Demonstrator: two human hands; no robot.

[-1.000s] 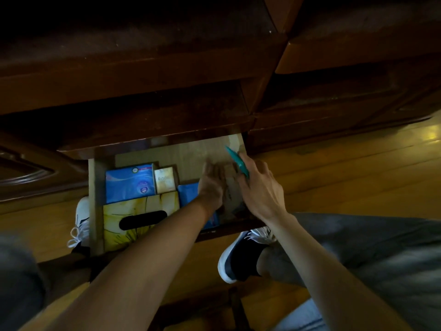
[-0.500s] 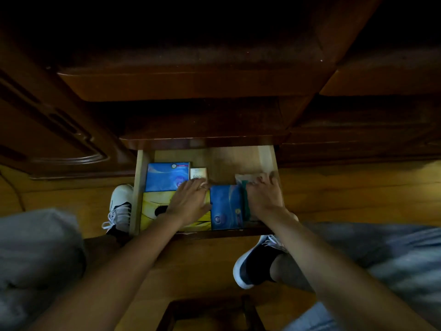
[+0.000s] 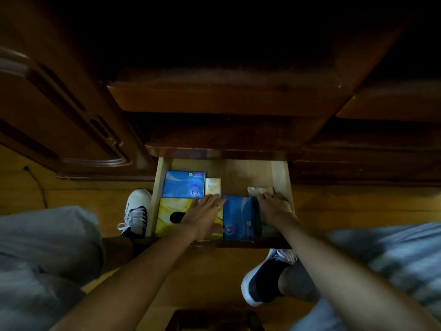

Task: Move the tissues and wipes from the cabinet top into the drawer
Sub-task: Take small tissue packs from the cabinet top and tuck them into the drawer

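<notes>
With the left hand [image 3: 202,215] flat on the yellow tissue box [image 3: 170,216], the right hand [image 3: 272,206] should press the wipes pack [image 3: 259,191] down against the drawer's [image 3: 282,177] right wall, fingers spread.

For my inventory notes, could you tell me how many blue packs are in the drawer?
2: one blue pack at the back left, another blue pack front centre between both hands; others may be hidden.

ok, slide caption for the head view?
Both hands arrange tissue packs inside the open wooden drawer.
</notes>
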